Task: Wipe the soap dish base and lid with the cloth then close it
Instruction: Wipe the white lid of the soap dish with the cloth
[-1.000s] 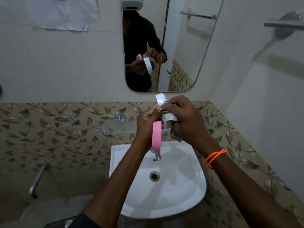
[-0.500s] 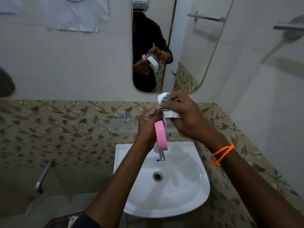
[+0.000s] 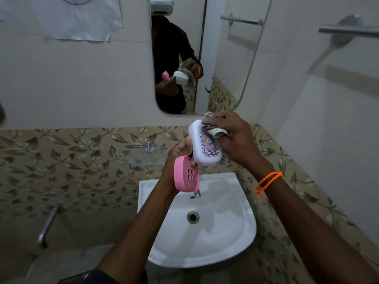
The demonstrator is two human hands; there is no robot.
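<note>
Lid (image 3: 205, 147) and base (image 3: 185, 174) pinched together by left hand (image 3: 178, 154); cloth (image 3: 213, 130) gripped by right hand (image 3: 231, 136); base likely dropped into sink (image 3: 235, 232) if wiping pressure loosens pinch

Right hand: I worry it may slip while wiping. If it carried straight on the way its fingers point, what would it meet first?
The right hand points left and slightly away, its fingers pressing the cloth onto the white lid. Slipping past the lid's upper edge, it would probably meet the wall below the mirror, though depth is unclear.
</note>
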